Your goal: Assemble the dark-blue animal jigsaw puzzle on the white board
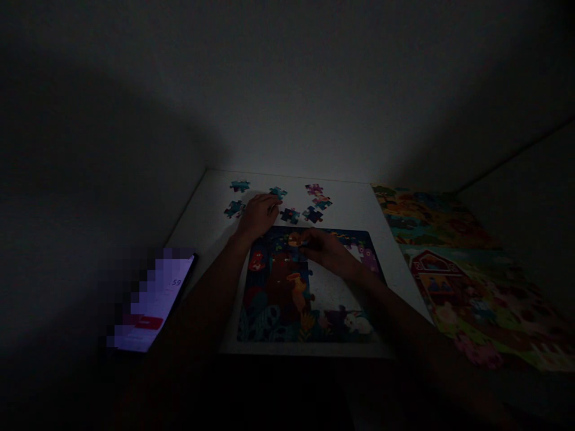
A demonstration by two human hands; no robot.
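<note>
A jigsaw puzzle (274,281) of forest animals lies on the white table, with a pale gap right of its middle. My right hand (327,250) is over its upper part, fingers closed at a puzzle piece (298,256) beside the owl picture; the fingertips are dark and partly hidden. My left hand (259,214) rests above the puzzle, among the loose pieces, fingers bent and thumb apart. Its fingertips are by a teal puzzle piece (279,191). A dark blue puzzle piece (290,215) lies right of that hand, and another teal piece (234,209) lies left of it.
More loose pieces lie at the back, including a teal one (240,186), a pink one (314,189) and a dark one (312,214). A lit phone (157,305) is at the left. Farm-picture puzzles (476,299) cover the right side. Walls enclose the dim white table (197,206).
</note>
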